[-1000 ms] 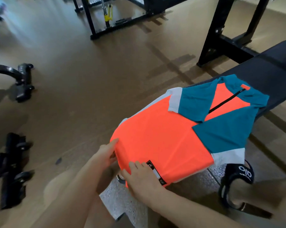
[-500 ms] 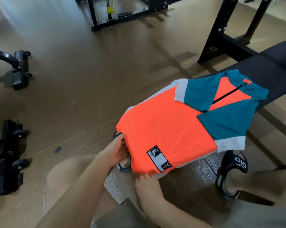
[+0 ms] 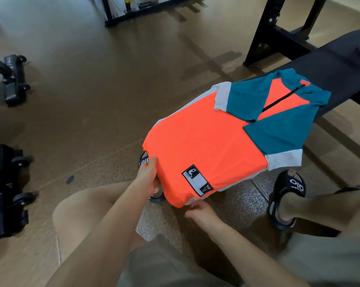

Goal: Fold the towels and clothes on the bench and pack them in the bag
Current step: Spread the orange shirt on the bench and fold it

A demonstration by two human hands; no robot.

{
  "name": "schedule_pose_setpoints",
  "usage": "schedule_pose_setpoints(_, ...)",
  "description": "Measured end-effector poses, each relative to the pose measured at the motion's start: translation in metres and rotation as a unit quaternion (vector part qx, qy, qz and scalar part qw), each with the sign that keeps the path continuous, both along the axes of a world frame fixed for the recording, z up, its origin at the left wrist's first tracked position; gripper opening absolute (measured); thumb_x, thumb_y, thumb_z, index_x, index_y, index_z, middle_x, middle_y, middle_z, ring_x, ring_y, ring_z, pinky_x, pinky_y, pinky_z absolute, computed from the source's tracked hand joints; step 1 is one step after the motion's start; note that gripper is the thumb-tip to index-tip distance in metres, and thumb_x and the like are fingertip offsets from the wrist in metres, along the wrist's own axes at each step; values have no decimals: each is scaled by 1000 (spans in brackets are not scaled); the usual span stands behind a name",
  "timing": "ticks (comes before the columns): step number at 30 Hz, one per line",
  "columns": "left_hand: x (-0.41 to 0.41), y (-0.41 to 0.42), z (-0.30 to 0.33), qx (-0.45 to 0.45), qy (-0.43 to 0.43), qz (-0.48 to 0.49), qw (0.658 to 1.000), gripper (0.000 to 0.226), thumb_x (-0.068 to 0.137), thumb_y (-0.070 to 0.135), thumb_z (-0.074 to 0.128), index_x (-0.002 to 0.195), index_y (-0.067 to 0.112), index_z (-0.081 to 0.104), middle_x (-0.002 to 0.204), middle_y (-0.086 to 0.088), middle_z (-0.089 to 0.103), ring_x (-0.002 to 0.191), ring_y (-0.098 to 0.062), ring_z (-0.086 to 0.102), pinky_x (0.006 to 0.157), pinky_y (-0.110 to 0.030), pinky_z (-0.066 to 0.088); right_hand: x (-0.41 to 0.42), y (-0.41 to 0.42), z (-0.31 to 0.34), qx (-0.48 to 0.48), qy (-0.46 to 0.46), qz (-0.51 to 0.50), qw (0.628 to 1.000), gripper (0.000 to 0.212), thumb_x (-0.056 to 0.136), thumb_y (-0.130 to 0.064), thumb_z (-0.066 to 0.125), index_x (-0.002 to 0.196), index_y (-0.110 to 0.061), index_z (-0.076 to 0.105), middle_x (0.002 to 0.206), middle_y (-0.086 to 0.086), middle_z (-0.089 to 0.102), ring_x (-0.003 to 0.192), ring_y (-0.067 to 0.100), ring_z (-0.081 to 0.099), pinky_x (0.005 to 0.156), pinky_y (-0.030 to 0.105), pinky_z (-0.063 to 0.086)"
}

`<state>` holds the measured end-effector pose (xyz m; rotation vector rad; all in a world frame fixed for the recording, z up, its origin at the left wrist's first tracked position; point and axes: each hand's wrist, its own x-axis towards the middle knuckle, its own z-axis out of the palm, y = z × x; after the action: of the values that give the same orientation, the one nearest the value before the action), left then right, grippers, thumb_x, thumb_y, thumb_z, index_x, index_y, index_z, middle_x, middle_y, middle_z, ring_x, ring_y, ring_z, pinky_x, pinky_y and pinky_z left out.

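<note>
Bright orange shirt [image 3: 204, 141] with teal sleeves, pale grey cuffs and a black-and-white patch; black desk [image 3: 338, 67] beyond it; black sandal [image 3: 288, 195] with white lettering; speckled brown floor [image 3: 112, 79].

The person wears grey-green shorts [image 3: 166, 264] of a plain, matte cloth that end above the bare knees. Both forearms are bare, with no sleeves, watch or bands showing. On the feet are black open-toed slide sandals; the right sandal [image 3: 288, 195] has a broad strap with white lettering, and the left sandal [image 3: 145, 162], mostly hidden, shows the same white lettering.
</note>
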<state>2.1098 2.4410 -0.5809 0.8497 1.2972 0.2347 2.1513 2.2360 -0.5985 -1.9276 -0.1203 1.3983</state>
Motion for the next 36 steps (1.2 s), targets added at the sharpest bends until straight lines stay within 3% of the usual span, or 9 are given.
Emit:
schedule_pose_setpoints(2,-4,1,-1,33,25,6,999,20,104,32,54,102,12,53,99,-9,61,91,-25,60,80,-40,48,-13,6,11,-26,-94,152,984,6,85,-15,63,89,-14,59,92,6,64,85,20,62,72,29,46)
schedule_pose_setpoints(5,-8,10,0,74,51,32,995,25,96,18,62,80,16,43,75,-8,46,75,-21,49,64,-35,41,-32,13,33,12,-271,307,912,11,90,-20,58,97,-16,52,109,9,61,103,30,60,72,34,43)
schedule_pose_setpoints(9,-7,19,11,69,25,47,996,27,98,6,57,79,16,42,67,-6,42,60,-15,42,55,-28,37,-41,38,63,130,-460,350,806,30,90,-17,59,117,-15,47,109,8,55,98,30,58,66,37,32)
schedule_pose_setpoints(13,-6,19,19,9,22,-13,1000,9,99,15,60,92,12,56,78,-10,54,67,-20,54,54,-26,47,-27,65,77,121,-540,408,727,40,81,-14,68,117,-16,49,105,10,55,91,32,59,61,38,29)
schedule_pose_setpoints(16,-4,18,17,-28,23,-38,999,14,97,30,64,100,17,63,89,-7,59,77,-19,57,68,-32,49,-17,71,83,90,-535,446,712,36,89,-16,63,121,-14,48,113,12,53,100,34,57,66,39,29)
schedule_pose_setpoints(20,-6,21,14,-51,-11,-27,998,29,97,26,67,120,8,63,114,-12,66,94,-22,63,81,-32,51,-15,66,86,70,-520,469,711,31,91,-16,60,120,-11,49,114,13,54,102,35,56,69,39,29)
schedule_pose_setpoints(24,-12,24,17,-95,-32,8,995,38,95,20,68,129,7,57,111,-12,67,97,-22,64,73,-35,52,-14,65,83,71,-517,463,716,27,90,-12,58,115,-11,49,111,13,56,100,36,57,67,40,27)
schedule_pose_setpoints(30,-13,27,26,-2,0,-11,1000,7,93,14,68,95,13,61,82,-7,67,72,-19,63,60,-29,51,-12,73,89,100,-553,439,701,32,84,-12,64,113,-13,51,106,12,56,94,33,57,66,39,28)
schedule_pose_setpoints(36,-21,29,42,60,-80,7,995,28,94,4,65,77,17,48,65,-5,53,59,-16,52,56,-30,47,-18,89,97,106,-586,444,670,49,86,-15,64,130,-21,42,114,12,49,96,32,54,67,39,30)
